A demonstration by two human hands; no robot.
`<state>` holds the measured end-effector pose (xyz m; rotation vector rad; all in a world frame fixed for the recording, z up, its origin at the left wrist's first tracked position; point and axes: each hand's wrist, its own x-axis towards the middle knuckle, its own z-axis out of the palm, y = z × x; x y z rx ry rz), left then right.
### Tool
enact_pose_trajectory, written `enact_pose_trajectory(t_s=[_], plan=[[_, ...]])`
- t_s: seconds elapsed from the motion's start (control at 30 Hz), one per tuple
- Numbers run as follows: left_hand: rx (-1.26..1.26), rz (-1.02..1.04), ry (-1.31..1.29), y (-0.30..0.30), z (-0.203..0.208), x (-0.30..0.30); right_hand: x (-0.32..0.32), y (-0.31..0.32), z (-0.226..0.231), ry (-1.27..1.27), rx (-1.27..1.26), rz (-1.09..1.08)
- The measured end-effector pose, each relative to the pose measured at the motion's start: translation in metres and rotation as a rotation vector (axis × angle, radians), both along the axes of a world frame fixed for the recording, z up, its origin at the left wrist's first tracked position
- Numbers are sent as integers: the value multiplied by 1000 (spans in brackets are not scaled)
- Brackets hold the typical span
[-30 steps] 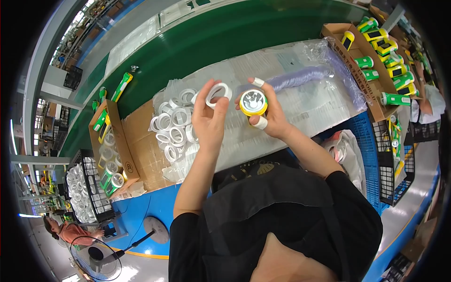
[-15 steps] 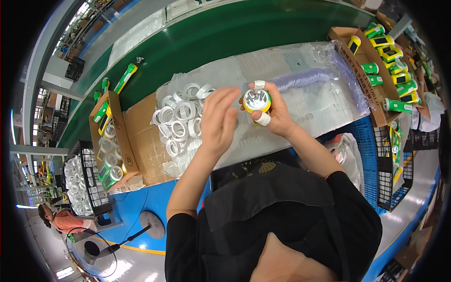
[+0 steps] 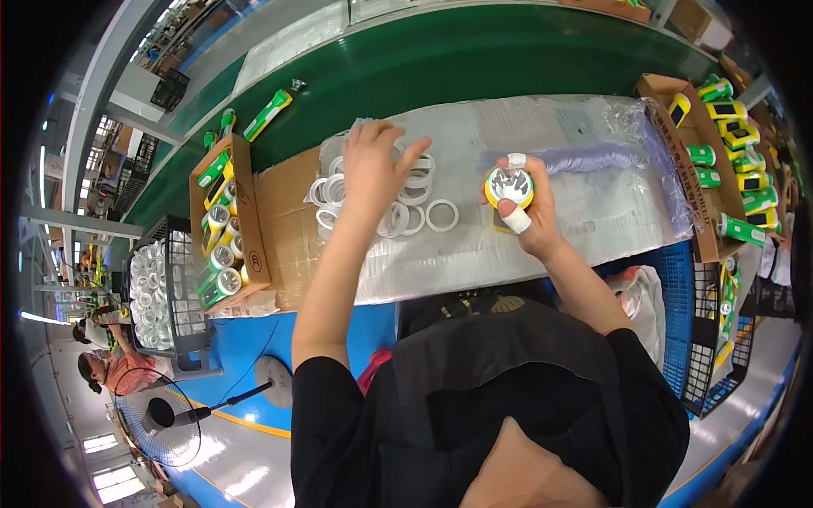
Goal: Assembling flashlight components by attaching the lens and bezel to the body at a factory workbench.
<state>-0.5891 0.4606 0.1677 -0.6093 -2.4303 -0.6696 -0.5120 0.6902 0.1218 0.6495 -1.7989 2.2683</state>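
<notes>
My right hand (image 3: 539, 213) is wrapped round a flashlight (image 3: 511, 186) with a yellow rim, its shiny reflector facing up. White tape covers parts of the thumb and a finger of that hand. To the left, my left hand (image 3: 374, 165) is over a pile of white plastic rings (image 3: 335, 188), fingers spread and nothing visibly held. It hides some of the rings beneath it. One loose ring (image 3: 456, 217) lies flat at the pile's right side, between my two hands.
A cardboard box (image 3: 254, 212) of flashlights stands left, another box (image 3: 677, 161) right. Purple plastic film (image 3: 584, 159) lies on the plastic-covered bench (image 3: 500, 254). A black basket of rings (image 3: 182, 292) stands far left; a blue crate (image 3: 675, 313) is at right.
My left hand has moved left, from beside the flashlight to over the rings, and several rings are spread out. My right hand still holds the flashlight. The whole view has shifted.
</notes>
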Motion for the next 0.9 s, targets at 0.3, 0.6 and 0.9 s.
enact_pose_trajectory(t_s=[0.3, 0.6, 0.9], plan=[[615, -277, -462, 8, 6, 11, -3, -3, 4, 5, 80, -44], [313, -536, -138, 54, 34, 56, -3, -1, 7, 68, 62, 1], [164, -551, -83, 62, 44, 51, -5, 16, 17, 156, 175, -165]])
